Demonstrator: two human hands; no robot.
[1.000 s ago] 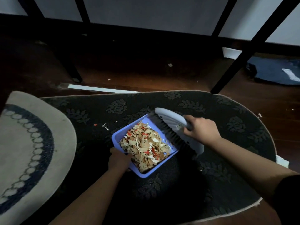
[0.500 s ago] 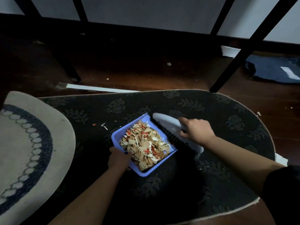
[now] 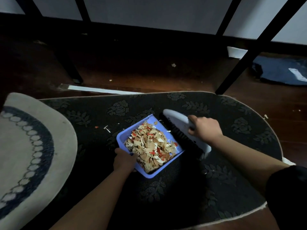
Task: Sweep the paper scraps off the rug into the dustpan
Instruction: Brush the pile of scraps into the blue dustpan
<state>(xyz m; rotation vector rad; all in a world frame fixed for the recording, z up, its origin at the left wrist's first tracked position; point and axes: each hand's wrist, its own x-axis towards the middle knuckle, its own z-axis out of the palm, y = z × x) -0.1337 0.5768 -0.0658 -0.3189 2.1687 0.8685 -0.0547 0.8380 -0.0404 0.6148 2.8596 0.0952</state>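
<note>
Since the earlier frame, little is moved: the brush is gripped by the right hand at the dustpan mouth. The dustpan is held by the left hand. Heaped paper scraps could be spilled onto the rug if it is tilted.

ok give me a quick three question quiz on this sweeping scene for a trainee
1. True or false: the dustpan is empty.
2. Which hand holds the brush? A) left B) right
3. Fill in: loose scraps lie on the dark rug to the ____ of the dustpan.

Key: 1 false, it holds a heap of paper scraps. 2 B, the right hand; the left hand grips the dustpan. 3 left.
</note>
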